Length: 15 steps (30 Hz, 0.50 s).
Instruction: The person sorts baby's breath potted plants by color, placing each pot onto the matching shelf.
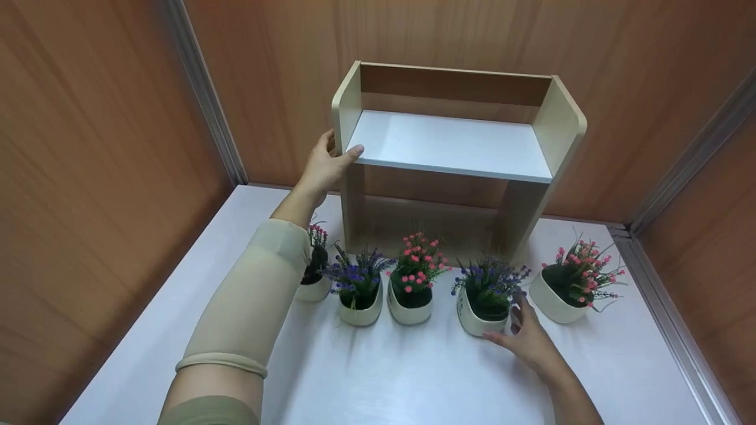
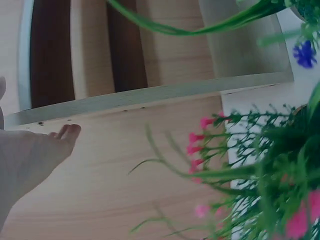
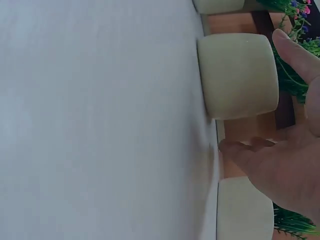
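A small two-tier shelf [image 1: 455, 147] with a white board and pale wooden sides stands at the back of the table. My left hand [image 1: 326, 164] grips its left side panel, thumb over the front edge of the white board and fingers along the outer face. In the left wrist view, the fingers [image 2: 67, 135] lie against that panel. My right hand [image 1: 531, 336] is around the right side of a white pot with purple flowers [image 1: 484, 298]. The right wrist view shows the thumb [image 3: 292, 52] close to the pot's rim and a gap between the other fingers and the pot.
Left of that pot are a pink-flowered pot [image 1: 411, 283], another purple-flowered pot [image 1: 360, 295] and a pot [image 1: 315, 289] partly hidden by my left sleeve. A further pink-flowered pot [image 1: 561, 295] stands close to my right hand. Wooden walls [image 1: 106, 177] enclose the white table [image 1: 366, 378].
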Available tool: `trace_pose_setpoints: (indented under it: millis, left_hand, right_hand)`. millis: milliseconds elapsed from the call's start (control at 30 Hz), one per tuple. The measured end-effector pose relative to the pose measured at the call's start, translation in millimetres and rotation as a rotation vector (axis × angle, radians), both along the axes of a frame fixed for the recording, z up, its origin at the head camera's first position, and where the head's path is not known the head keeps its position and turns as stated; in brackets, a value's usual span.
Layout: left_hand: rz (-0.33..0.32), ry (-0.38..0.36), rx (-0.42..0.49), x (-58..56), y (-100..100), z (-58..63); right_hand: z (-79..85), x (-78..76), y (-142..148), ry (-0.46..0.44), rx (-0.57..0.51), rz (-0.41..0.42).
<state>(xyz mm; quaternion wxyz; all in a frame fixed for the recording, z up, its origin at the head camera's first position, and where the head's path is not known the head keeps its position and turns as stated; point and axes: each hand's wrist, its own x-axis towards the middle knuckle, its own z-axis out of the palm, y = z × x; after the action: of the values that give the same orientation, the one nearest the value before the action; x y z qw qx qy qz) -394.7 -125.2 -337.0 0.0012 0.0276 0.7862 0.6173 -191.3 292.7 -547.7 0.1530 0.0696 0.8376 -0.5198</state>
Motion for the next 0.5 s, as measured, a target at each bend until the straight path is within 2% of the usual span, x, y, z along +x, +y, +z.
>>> trace_pose_setpoints:
  millis: [200,400,500]
  left_hand:
    - [-0.034,-0.011,0.069,-8.3,7.8,-6.7]
    - [-0.051,-0.1,0.194,-8.6,11.0,-7.0]
    - [-0.063,-0.114,0.232,-8.4,11.0,-6.7]
  right_hand:
    - [-7.5,-6.9,-7.1,0.03,0.026,0.009]
    - [-8.0,-7.5,-8.0,0.048,0.097,0.024]
    - [-6.5,-8.0,-6.6,0.046,0.12,0.027]
